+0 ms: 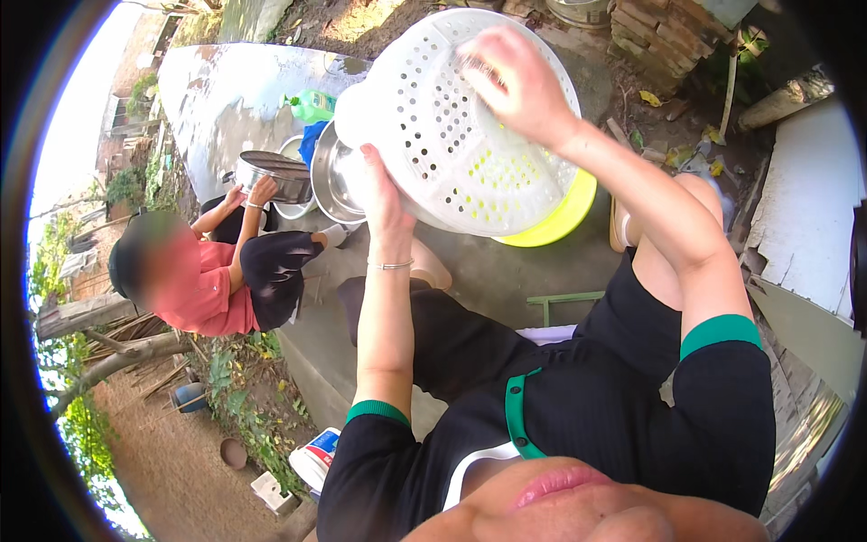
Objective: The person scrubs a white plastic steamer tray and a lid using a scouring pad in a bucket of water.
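Observation:
A white plastic colander with many round holes is held up and tilted before me. My left hand grips its lower left side, thumb on the outer face. Fingers bent, my right hand is at the colander's upper part, blurred; a dark, wiry scrubber seems to be under its fingers. Behind the colander's lower right edge shows a bright yellow-green plastic basin. Just left of the colander is a stainless steel basin.
A co-worker sits at left, both hands on a steel pot. A green bottle and blue cloth lie beyond. Stacked bricks stand at upper right; a green metal frame is below the basin.

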A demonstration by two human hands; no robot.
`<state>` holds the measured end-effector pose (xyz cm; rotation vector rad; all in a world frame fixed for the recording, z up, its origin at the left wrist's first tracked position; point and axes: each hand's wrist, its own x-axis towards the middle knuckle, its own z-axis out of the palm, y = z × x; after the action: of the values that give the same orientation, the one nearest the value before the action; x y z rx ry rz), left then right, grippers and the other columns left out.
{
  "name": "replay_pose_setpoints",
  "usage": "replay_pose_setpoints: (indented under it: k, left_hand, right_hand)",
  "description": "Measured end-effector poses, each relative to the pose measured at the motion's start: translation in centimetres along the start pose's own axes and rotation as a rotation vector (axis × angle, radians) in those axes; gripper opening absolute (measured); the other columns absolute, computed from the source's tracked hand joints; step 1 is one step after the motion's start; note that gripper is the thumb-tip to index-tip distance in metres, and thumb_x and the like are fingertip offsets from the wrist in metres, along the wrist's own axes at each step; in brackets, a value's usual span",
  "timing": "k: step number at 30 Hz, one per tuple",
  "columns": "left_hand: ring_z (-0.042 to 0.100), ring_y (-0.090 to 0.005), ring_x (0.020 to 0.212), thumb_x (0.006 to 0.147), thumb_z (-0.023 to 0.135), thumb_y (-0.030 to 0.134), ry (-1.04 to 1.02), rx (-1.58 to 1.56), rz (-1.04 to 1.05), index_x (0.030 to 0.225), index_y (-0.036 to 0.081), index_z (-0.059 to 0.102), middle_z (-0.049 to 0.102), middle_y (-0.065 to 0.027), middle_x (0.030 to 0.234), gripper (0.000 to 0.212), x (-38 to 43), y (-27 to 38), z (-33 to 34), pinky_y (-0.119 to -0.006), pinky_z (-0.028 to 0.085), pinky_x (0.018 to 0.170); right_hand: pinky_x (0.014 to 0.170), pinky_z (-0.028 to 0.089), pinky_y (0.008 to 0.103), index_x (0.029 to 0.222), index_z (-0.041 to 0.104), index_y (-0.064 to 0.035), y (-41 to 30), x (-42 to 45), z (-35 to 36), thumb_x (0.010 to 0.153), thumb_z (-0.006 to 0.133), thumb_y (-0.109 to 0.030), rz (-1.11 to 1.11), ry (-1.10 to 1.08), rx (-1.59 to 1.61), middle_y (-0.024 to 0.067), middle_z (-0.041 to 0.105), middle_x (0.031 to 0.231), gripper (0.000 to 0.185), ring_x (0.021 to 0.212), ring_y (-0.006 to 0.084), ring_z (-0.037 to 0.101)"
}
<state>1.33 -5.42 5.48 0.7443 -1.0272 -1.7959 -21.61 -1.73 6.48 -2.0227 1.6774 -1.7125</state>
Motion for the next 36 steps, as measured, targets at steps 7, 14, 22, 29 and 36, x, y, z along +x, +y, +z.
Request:
replay_pose_setpoints:
  k: [7,14,22,29,36]
  left_hand:
    - [0.051,-0.0233,0.127,0.102,0.046,0.044,0.013,0.135,-0.059,0.143,0.0,0.039,0.05,-0.0118,0.141,0.061,-0.3,-1.3,0.3,-0.04,0.041,0.107]
    - [0.047,-0.0236,0.13,0.103,0.047,0.043,0.053,0.151,-0.116,0.144,-0.001,0.037,0.047,-0.013,0.143,0.062,-1.4,-1.6,1.1,-0.038,0.038,0.109]
    - [0.046,-0.0245,0.13,0.103,0.046,0.04,0.085,0.088,-0.155,0.144,-0.002,0.036,0.046,-0.0141,0.144,0.06,-1.9,-3.1,0.3,-0.039,0.037,0.11]
    - [0.047,-0.0244,0.129,0.103,0.048,0.038,0.042,0.172,-0.13,0.144,-0.003,0.037,0.047,-0.0139,0.143,0.058,-1.9,-2.7,1.7,-0.039,0.038,0.109]
    - [0.048,-0.0242,0.128,0.103,0.049,0.038,0.013,0.116,-0.181,0.142,-0.004,0.038,0.049,-0.0148,0.141,0.059,-2.2,-3.1,0.0,-0.038,0.039,0.108]
  right_hand:
    - [0.083,0.049,0.0426,0.105,0.059,-0.0076,-0.1,-0.1,-0.5,0.085,0.065,-0.011,-0.144,0.002,-0.048,0.0102,0.058,0.103,0.021,0.096,0.0333,0.058]
    - [0.08,0.05,0.0435,0.101,0.055,-0.006,-3.1,-2.4,0.2,0.085,0.063,-0.01,-0.157,-0.082,0.101,0.0149,0.057,0.096,0.019,0.096,0.0351,0.058]
    - [0.086,0.048,0.0464,0.098,0.054,-0.0011,-3.3,-3.3,0.9,0.09,0.06,-0.017,0.109,-0.136,0.034,0.0183,0.053,0.1,0.019,0.097,0.0384,0.056]
    - [0.084,0.048,0.0443,0.105,0.057,-0.0042,2.9,-1.6,0.0,0.09,0.058,-0.013,0.323,-0.091,-0.087,0.0164,0.053,0.106,0.018,0.103,0.0377,0.056]
    - [0.082,0.049,0.0453,0.099,0.054,-0.0029,1.8,-2.3,1.0,0.087,0.061,-0.013,0.236,-0.038,0.004,0.0169,0.054,0.099,0.017,0.095,0.0374,0.059]
